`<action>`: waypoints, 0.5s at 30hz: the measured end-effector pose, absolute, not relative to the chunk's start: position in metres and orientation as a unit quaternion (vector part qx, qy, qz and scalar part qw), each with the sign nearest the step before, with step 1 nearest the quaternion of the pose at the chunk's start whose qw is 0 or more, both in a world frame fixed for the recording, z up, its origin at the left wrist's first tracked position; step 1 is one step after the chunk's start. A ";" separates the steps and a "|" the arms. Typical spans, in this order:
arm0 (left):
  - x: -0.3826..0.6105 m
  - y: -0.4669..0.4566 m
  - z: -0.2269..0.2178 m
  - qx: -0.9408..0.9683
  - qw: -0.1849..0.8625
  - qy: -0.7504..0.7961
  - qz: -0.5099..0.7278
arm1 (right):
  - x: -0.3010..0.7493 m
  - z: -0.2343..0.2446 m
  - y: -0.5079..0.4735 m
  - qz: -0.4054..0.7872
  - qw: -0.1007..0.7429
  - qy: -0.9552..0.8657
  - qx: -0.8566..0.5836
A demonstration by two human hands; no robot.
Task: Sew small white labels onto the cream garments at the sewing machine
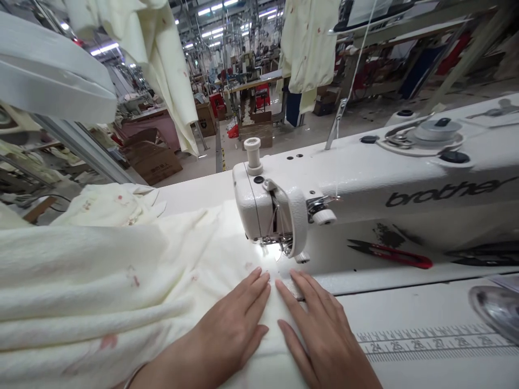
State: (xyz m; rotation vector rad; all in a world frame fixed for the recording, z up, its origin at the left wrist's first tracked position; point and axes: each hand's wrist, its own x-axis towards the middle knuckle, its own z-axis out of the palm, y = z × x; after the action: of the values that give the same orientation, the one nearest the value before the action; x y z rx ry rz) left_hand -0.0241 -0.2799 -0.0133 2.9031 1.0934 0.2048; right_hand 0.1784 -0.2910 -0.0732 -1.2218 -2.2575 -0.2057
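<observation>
Cream printed fabric [133, 302]: spread across the left of the worktop [405, 346], lying in deep folds at your left and running flatter toward the needle area. Those folds may drag, so loosen some slack there before feeding.

Brother sewing machine [365, 178]: head stands just beyond your fingertips, lamp glare on its stitching area. Whether the foot is down, you cannot tell from here.

Left hand [227, 321]: palm down on the cloth, fingers straight and close together, nothing pinched. Good for smoothing; press lightly so the plies, if there are several, don't creep.

Right hand [328, 329]: laid along the cloth's right margin, fingers fanned, thumb well apart, gripping nothing. Use it to steer the edge; guide rather than pull.

Red-handled snips [391, 254]: on the machine bed, right of the head, clear of the cloth.

Presser foot area [279, 243]: your fingertips sit near it; stop them short.
</observation>
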 end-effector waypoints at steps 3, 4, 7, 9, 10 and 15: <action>-0.026 -0.276 -0.019 0.935 0.016 0.351 0.050 | 0.178 -0.073 -0.292 -0.075 0.279 -0.841 -0.458; -0.027 -0.275 -0.021 0.935 0.019 0.350 0.050 | 0.178 -0.073 -0.292 -0.073 0.277 -0.841 -0.458; -0.030 -0.272 -0.024 0.936 0.035 0.346 0.059 | 0.179 -0.072 -0.292 -0.070 0.270 -0.843 -0.459; -0.031 -0.272 -0.026 0.935 0.041 0.348 0.059 | 0.179 -0.071 -0.292 -0.067 0.263 -0.846 -0.458; -0.031 -0.272 -0.026 0.934 0.042 0.349 0.058 | 0.179 -0.071 -0.292 -0.065 0.261 -0.848 -0.457; -0.030 -0.272 -0.026 0.936 0.040 0.343 0.066 | 0.179 -0.069 -0.290 -0.075 0.276 -0.847 -0.448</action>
State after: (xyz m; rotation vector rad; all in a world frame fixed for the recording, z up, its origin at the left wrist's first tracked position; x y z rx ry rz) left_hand -0.0297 -0.2718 -0.0257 2.8679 1.0524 0.2007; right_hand 0.1786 -0.2898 -0.0691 -1.2050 -2.2759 -0.2003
